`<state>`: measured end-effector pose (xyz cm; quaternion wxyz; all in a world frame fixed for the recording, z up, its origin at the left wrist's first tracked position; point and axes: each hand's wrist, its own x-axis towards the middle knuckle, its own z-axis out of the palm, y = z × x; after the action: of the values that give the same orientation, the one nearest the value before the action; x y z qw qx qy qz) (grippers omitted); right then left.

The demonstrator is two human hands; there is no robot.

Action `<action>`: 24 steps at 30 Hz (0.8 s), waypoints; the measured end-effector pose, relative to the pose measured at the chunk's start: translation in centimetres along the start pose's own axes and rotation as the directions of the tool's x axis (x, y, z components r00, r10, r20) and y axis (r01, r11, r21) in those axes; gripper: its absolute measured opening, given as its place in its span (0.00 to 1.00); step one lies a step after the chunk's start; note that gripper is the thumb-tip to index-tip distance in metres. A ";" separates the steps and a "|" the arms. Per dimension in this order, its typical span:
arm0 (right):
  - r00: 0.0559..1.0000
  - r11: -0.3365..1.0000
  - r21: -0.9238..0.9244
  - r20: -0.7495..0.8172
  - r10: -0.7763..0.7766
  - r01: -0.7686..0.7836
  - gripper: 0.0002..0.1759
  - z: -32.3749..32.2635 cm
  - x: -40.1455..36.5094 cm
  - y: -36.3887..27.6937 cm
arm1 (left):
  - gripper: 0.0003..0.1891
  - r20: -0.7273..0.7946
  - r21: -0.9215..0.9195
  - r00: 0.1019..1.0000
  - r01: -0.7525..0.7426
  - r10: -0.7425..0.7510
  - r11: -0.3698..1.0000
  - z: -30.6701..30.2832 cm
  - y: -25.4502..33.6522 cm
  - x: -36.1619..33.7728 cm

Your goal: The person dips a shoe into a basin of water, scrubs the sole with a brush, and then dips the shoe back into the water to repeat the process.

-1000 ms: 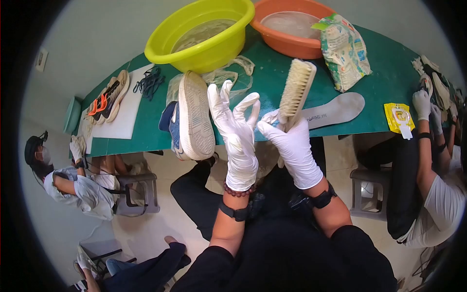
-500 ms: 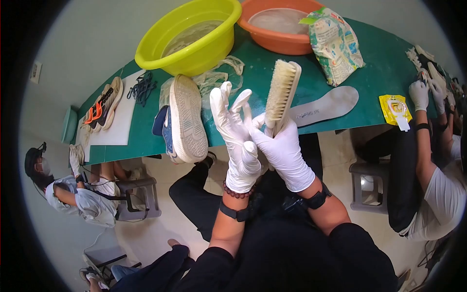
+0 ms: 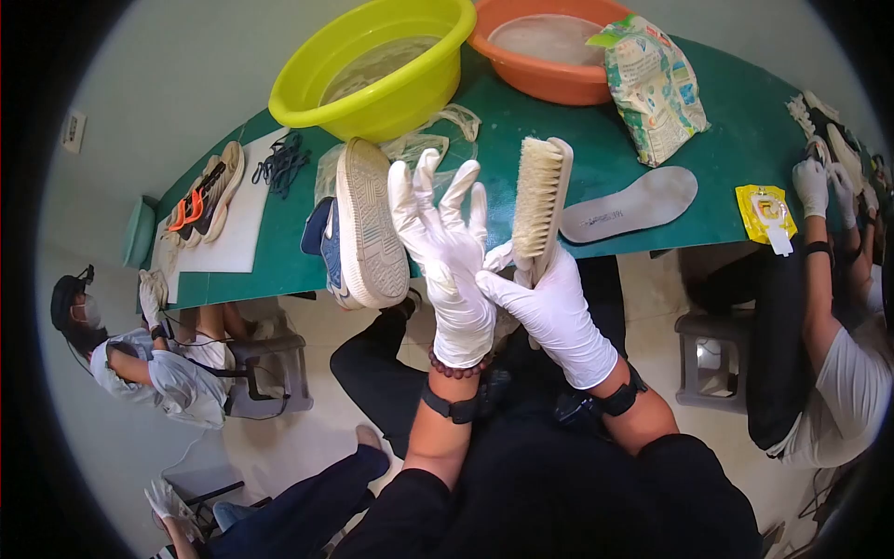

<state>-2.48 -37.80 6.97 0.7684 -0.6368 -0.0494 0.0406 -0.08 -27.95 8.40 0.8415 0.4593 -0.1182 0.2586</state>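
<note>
My right hand (image 3: 562,317), in a white glove, grips the handle of a scrubbing brush (image 3: 543,200) that stands upright, pale bristles facing left. Beside it my left hand (image 3: 445,261), also gloved, is raised with its fingers spread and nothing in them. The right hand's fingertips come right up to the left palm. Left of my hands a blue sneaker (image 3: 368,224) lies on its side at the table's edge, sole turned toward me. A grey insole (image 3: 631,205) lies flat on the table to the right of the brush.
Along the back of the green table (image 3: 717,112) stand a yellow-green basin (image 3: 400,98) and an orange basin (image 3: 549,79), both with water, and a printed bag (image 3: 655,93). Dark laces (image 3: 282,163), several shoes (image 3: 209,196) and a yellow packet (image 3: 765,214) lie around. People sit at both sides.
My left hand has opened wider, its thumb no longer folded in front. The right hand has shifted slightly down with the brush. The whole view has moved a little to the right.
</note>
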 end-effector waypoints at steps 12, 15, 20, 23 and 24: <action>0.991 0.999 -0.039 0.130 0.033 -0.029 0.09 -0.5 -0.7 -1.1 | 0.53 0.010 -0.068 0.997 0.079 -0.078 0.995 0.9 0.5 0.5; 0.980 1.000 -0.024 0.198 -0.011 0.016 0.09 -0.8 -0.8 -1.3 | 0.54 0.028 -0.173 0.995 0.103 -0.099 0.980 0.4 0.8 1.0; 0.993 0.994 -0.026 0.051 0.110 -0.109 0.18 -2.0 1.5 -0.6 | 0.52 0.082 0.109 0.994 0.060 -0.069 0.992 0.2 2.7 0.2; 0.997 0.938 -0.348 0.079 0.019 0.010 0.24 -3.4 2.8 1.7 | 0.41 0.147 0.420 0.985 -0.143 0.088 0.896 -3.3 5.9 -1.1; 0.994 0.897 -0.438 0.109 0.001 0.048 0.26 -3.9 2.9 2.7 | 0.32 0.053 0.562 0.993 -0.116 0.104 0.819 -4.6 7.3 -1.6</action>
<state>0.90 -40.69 3.67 0.6012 -0.7903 -0.1059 0.0530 -5.58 -21.37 10.37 0.6506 0.6824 -0.0710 0.3255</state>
